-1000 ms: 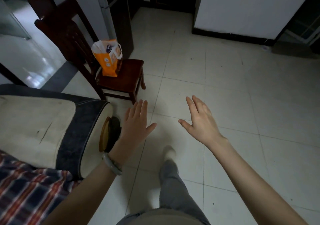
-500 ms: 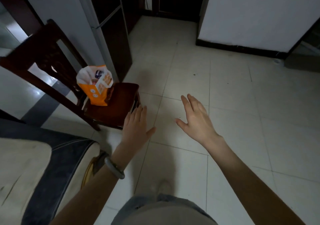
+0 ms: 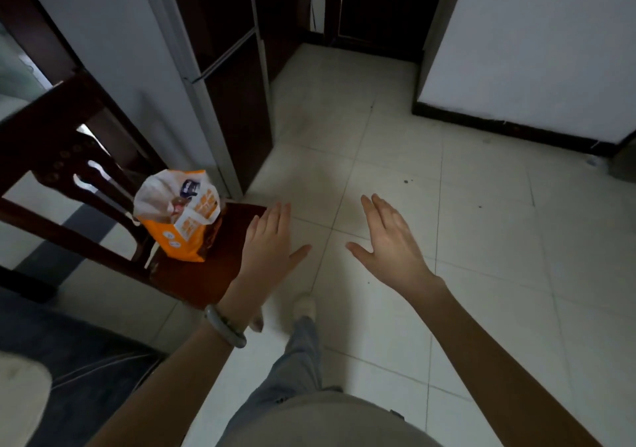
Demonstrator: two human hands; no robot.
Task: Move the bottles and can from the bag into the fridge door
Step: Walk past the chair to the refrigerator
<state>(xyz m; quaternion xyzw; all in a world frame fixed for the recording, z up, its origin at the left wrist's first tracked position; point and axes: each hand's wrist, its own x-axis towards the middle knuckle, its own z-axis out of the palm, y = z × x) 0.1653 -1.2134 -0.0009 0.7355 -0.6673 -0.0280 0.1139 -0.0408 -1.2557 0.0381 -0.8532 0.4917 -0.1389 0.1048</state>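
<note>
Our left hand (image 3: 268, 245) and right hand (image 3: 392, 243) are both flat and empty. The bag (image 3: 179, 219) stands on the chair (image 3: 220, 267) just left of our left hand, untouched, with items showing inside. We judge every item remains to move.

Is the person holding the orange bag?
No, the left hand and right hand are empty; the orange bag stands on the chair.
</note>
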